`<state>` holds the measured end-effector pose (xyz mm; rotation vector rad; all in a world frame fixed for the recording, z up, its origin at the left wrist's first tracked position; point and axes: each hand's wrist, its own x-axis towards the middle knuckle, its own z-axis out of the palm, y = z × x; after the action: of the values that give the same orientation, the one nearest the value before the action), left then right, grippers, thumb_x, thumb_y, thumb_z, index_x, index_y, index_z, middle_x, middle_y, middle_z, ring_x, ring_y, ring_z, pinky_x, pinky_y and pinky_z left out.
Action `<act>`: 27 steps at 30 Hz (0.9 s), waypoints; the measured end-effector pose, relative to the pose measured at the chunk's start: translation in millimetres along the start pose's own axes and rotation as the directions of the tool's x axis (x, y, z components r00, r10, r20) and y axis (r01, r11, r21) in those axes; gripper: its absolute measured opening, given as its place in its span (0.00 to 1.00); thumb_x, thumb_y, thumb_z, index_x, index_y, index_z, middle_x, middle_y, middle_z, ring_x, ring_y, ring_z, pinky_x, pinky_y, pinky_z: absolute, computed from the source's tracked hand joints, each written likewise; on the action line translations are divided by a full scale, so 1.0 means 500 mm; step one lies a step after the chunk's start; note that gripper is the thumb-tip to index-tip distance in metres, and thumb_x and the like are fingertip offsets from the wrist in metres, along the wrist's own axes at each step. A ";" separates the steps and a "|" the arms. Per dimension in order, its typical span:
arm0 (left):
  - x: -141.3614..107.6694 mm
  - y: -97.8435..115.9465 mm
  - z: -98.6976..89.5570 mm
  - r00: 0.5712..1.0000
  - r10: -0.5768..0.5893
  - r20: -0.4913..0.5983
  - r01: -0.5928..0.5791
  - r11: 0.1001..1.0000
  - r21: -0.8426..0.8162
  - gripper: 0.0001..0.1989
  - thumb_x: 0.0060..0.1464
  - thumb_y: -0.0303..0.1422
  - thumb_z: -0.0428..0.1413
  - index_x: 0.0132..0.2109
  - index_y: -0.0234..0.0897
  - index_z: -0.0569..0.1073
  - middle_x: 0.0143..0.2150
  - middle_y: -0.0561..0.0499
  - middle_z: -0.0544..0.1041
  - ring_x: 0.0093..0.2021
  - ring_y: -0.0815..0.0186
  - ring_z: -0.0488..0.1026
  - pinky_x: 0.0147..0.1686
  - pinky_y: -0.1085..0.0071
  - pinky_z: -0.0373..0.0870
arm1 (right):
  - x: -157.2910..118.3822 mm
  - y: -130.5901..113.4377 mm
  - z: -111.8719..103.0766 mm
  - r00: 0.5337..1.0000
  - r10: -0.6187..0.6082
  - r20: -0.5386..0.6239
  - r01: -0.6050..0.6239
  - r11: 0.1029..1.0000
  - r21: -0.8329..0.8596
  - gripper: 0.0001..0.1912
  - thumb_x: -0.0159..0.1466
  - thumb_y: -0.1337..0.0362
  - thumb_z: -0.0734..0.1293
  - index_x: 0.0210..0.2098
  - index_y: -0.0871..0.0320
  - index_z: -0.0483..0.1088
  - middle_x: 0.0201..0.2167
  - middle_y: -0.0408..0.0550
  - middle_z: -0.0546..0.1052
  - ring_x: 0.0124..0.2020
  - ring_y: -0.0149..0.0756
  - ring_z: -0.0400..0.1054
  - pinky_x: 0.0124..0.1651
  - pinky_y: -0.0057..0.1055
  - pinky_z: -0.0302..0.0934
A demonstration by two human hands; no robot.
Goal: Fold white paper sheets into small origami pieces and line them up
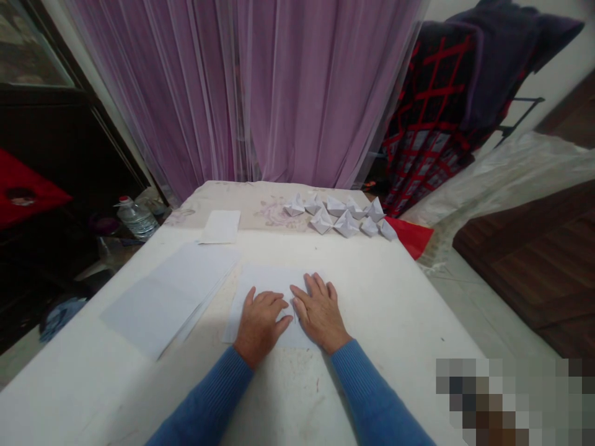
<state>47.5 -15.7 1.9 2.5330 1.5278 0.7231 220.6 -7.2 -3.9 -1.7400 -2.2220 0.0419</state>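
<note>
A white sheet of paper (264, 277) lies on the white table in front of me. My left hand (263, 321) rests on its left part, fingers bent and somewhat apart, the thumb pointing toward the right hand. On the sheet's right side, my right hand (320, 310) lies nearly flat with its fingers spread. A short dark line shows on the paper between the two hands. Neither hand has anything visible inside its fingers. Both hands hide much of the sheet.
A fanned stack of white paper (171, 291) lies at the left, with a smaller folded paper (222, 227) behind it. Several folded paper boats (346, 223) stand at the table's back right, beside a red item (411, 236). A water bottle (137, 218) is beyond the left edge.
</note>
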 end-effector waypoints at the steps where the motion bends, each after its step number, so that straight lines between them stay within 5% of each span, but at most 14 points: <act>1: 0.000 -0.001 0.002 1.000 -0.001 -0.011 0.001 1.000 -0.012 0.06 0.57 0.35 0.57 0.42 0.44 0.75 0.48 0.49 0.78 0.51 0.59 0.73 0.62 0.48 0.52 | -0.001 0.001 -0.001 1.000 -0.008 -0.009 0.008 1.000 0.004 0.18 0.69 0.58 0.59 0.56 0.44 0.69 0.64 0.53 0.62 0.66 0.51 0.49 0.63 0.56 0.44; 9: 0.001 -0.039 0.014 0.999 0.039 -0.033 -0.042 0.991 -0.125 0.10 0.53 0.32 0.60 0.44 0.42 0.75 0.47 0.48 0.79 0.50 0.58 0.73 0.59 0.50 0.60 | -0.012 0.023 0.000 0.997 -0.043 -0.066 0.055 0.980 0.193 0.13 0.64 0.61 0.64 0.47 0.48 0.76 0.58 0.49 0.70 0.62 0.48 0.58 0.62 0.52 0.47; 14: -0.001 -0.067 0.021 0.989 0.115 -0.096 -0.126 0.984 -0.127 0.16 0.54 0.32 0.59 0.50 0.39 0.73 0.51 0.44 0.77 0.52 0.57 0.72 0.56 0.53 0.65 | -0.017 0.045 0.002 0.998 -0.064 -0.005 0.063 0.965 0.256 0.28 0.55 0.62 0.69 0.56 0.54 0.69 0.61 0.54 0.66 0.62 0.50 0.57 0.62 0.50 0.49; 22: 0.005 -0.063 0.018 0.991 0.113 -0.071 -0.120 0.988 -0.095 0.14 0.56 0.33 0.58 0.50 0.39 0.74 0.47 0.46 0.79 0.49 0.58 0.74 0.55 0.54 0.67 | -0.018 0.046 -0.015 0.985 -0.153 0.085 0.125 0.954 0.272 0.27 0.57 0.58 0.70 0.56 0.53 0.69 0.61 0.52 0.67 0.65 0.48 0.53 0.64 0.52 0.42; 27: 0.001 -0.045 0.008 0.990 0.143 0.005 -0.143 0.990 -0.013 0.14 0.58 0.33 0.56 0.51 0.41 0.75 0.55 0.45 0.75 0.57 0.54 0.69 0.58 0.49 0.62 | -0.013 0.035 -0.006 0.994 -0.101 0.033 0.091 0.970 0.225 0.23 0.61 0.59 0.68 0.55 0.52 0.69 0.59 0.51 0.69 0.63 0.48 0.57 0.62 0.51 0.46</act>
<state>31.4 -3.6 -8.7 2.6540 1.3450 0.7393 239.3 -9.1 -6.0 -1.5241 -2.2321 0.2997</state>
